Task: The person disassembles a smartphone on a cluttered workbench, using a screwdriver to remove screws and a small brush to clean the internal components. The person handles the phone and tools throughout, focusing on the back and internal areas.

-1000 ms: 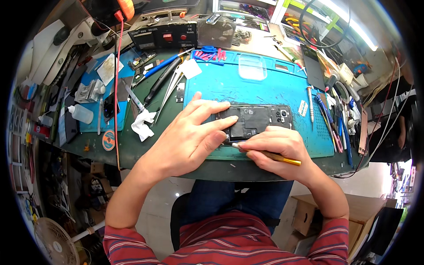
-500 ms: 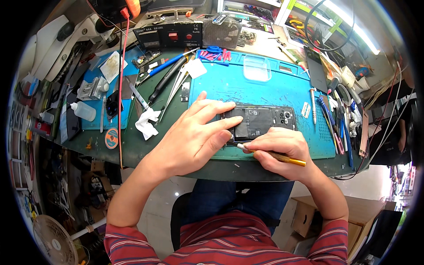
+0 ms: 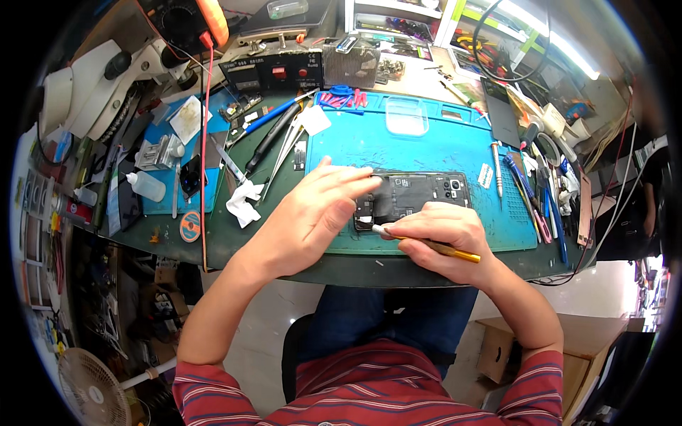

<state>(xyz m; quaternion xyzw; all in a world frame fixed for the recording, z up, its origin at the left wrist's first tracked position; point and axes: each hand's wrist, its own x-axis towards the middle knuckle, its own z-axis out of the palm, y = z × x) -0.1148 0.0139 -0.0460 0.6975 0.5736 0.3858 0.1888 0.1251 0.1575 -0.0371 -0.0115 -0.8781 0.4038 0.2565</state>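
An opened smartphone (image 3: 425, 190), its dark inner side and camera lenses facing up, lies on the blue work mat (image 3: 348, 150). My left hand (image 3: 312, 211) hovers at the phone's left end, fingers stretched out and slightly blurred, with nothing visible in them. The fingers cover part of that end. In my right hand (image 3: 447, 231) is a slim gold-handled tool (image 3: 458, 252), pinched between thumb and fingers. Its whitish front part points at the phone's near left edge. The fine tip is too small to make out.
A clear plastic box (image 3: 406, 117) stands at the mat's far side. Screwdrivers (image 3: 498, 170) and other tools lie to the right. Tweezers (image 3: 283, 145), a crumpled tissue (image 3: 244, 202) and a white bottle (image 3: 147, 186) are on the left. A red cable (image 3: 204, 156) crosses the left side.
My left hand has drawn back to the left off the phone, uncovering more of its left end. My right hand still holds the tool near the phone's near edge. The view has shifted slightly.
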